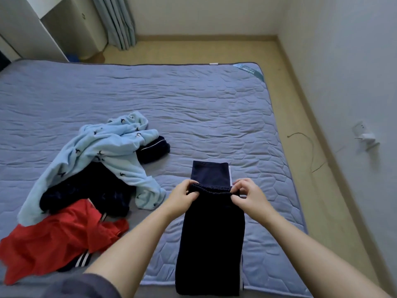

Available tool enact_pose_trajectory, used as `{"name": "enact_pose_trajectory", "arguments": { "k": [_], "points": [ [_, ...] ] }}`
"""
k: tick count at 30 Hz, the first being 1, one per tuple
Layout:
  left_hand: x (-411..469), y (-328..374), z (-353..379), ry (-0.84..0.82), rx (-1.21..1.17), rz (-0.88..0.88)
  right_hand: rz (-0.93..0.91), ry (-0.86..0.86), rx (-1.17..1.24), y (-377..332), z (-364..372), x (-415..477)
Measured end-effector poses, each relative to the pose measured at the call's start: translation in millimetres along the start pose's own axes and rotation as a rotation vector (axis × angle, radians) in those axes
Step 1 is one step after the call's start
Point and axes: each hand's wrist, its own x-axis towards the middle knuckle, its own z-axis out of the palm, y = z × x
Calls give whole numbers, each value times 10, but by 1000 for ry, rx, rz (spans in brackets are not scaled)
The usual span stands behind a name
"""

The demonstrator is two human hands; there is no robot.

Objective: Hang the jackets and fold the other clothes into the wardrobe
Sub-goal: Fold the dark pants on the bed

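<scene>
Both my hands are grasping the dark trousers (211,244), btm centre of the frame. My left hand (182,195) pinches the left corner of the ribbed edge, fingers curled over it. My right hand (247,195) pinches the right corner, thumb & forefinger on the cloth. The ribbed edge is lifted a bit between them. The trousers lie as a long narrow strip on the bed (193,108), running from the btm edge of the frame up to mid-frame. Past my hands a flatter, slightly lighter navy part lies on the cover w/ a thin white stripe along its right side.

Left of centre there's a loose heap. A light blue top (107,147) w/ small dark figures is sprawled across a dark garment (90,190). Just beside its upper right end is a small dark piece w/ white piping (153,148). Lower left, touching the dark garment, is a crumpled red garment (53,239), w/ white-striped dark cloth poking out under it. Can't tell what kind of clothes these are.

The bed cover is quilted, grey-blue & wrinkled. Upper left of the frame has a white wardrobe (25,24), w/ a grey curtain (117,20) just right of it. At the right edge, a wall socket w/ plug (365,136), and a thin cable (309,147) lies on the floor near it.
</scene>
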Motion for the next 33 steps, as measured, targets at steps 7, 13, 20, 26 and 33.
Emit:
{"name": "enact_pose_trajectory", "arguments": {
  "k": [7, 13, 20, 26, 33],
  "points": [
    [1658, -191, 133, 84, -20, 33, 13, 177, 63, 522, 2, 1538],
    [1884, -927, 410, 155, 10, -263, 299, 31, 36, 1286, 318, 1647],
    [1182, -1937, 935, 87, 180, -509, 597, -79, 7, 2174, 712, 1041],
    [1029, -2279, 1149, 280, 336, -555, 661, -33, 28, 2714, 987, 966],
    [859, -2394, 1213, 363, 184, -568, 551, 124, -54, 2810, 1064, 844]
  ]
}}
